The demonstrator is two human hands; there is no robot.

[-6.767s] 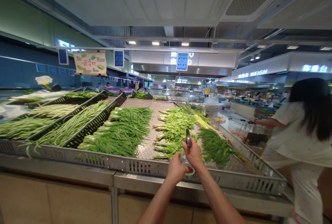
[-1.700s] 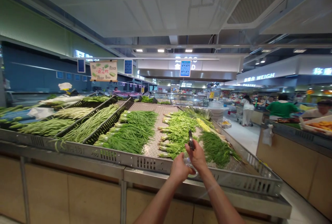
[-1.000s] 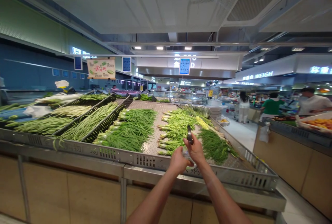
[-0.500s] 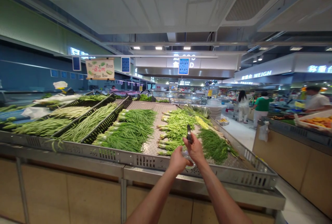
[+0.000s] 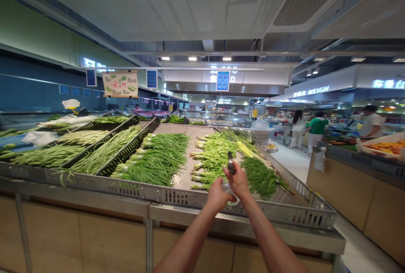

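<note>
Both my hands are together over the front rim of the vegetable stand. My right hand [image 5: 238, 180] is closed around the upper part of what looks like a spray bottle [image 5: 230, 164], with its dark head pointing away from me. Lower down, my left hand [image 5: 218, 195] wraps the clear body of the bottle, most of which is hidden by my fingers. Just beyond the hands lie bundles of leafy light-green vegetables [image 5: 209, 155]. A pile of feathery dark-green herbs [image 5: 261, 178] is to their right, and bunches of long green chives [image 5: 161, 157] lie to the left.
A metal rim [image 5: 177, 197] runs along the stand's front. Black crates with long beans [image 5: 106, 148] stand at left. Price screens [image 5: 223, 81] hang overhead. Across the aisle at right is another counter [image 5: 348, 193] with orange produce; several people stand beyond.
My view has shifted very slightly, so the stand sits a little further left in the picture. My hands keep the same grip and place. People at the right have moved a little.
</note>
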